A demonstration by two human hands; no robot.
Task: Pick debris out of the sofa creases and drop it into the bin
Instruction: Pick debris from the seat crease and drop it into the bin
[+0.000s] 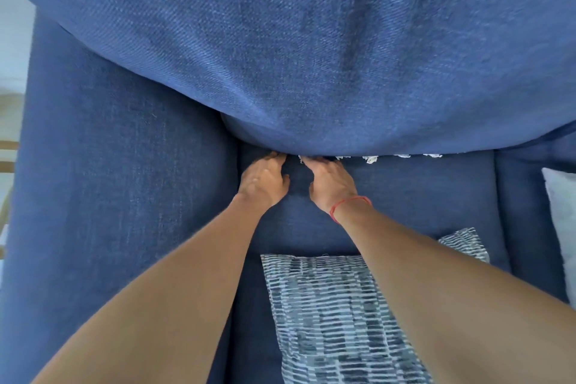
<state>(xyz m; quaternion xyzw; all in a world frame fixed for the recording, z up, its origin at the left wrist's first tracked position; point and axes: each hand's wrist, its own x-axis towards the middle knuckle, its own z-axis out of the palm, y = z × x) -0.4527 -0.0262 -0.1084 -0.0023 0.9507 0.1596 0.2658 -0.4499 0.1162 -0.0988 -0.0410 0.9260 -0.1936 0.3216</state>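
I look down on a blue fabric sofa. Its back cushion (311,40) bulges over the seat cushion (420,196). Along the crease between them lie several white crumpled paper scraps (370,159), running off to the right. My left hand (263,179) rests on the seat with its fingertips tucked into the crease. My right hand (330,179), with a red thread at the wrist, also reaches into the crease, its fingertips touching a white scrap (301,159) at the left end of the row. Both hands' fingertips are hidden under the back cushion. No bin is in view.
The sofa's wide left armrest (109,181) runs down the left side. A blue-and-white patterned pillow (336,315) lies on the seat under my right forearm. A pale pillow (561,227) shows at the right edge.
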